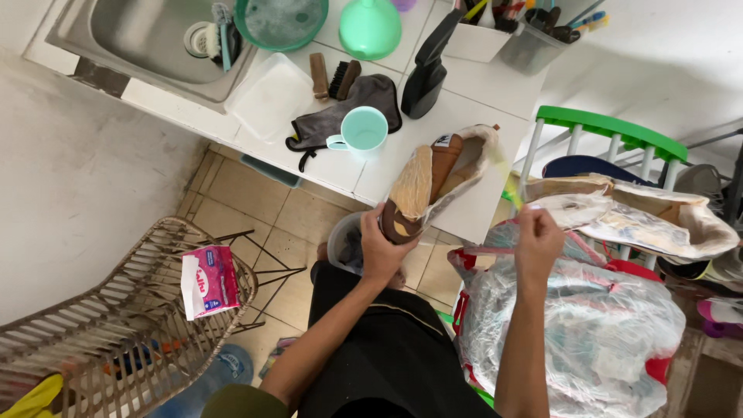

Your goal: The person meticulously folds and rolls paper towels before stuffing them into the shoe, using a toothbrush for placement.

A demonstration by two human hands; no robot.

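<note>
My left hand (384, 249) grips the toe of a tan and brown shoe (437, 179) with a pale sole, held up over the edge of the white counter (464, 116). My right hand (536, 241) is pinched shut on a thin yellow-tipped brush (511, 188), blurred, just right of the shoe's heel. Below my right arm sits a large clear plastic bag (588, 325) full of things.
On the counter lie a mint cup (361, 130), a dark cloth (364, 101), brushes, a black spray bottle (427, 70), a white tray and a mint funnel; a sink (131, 39) sits left. A wicker chair (116, 325) holds a pink tissue pack. A green-topped rack (611, 128) carries more shoes.
</note>
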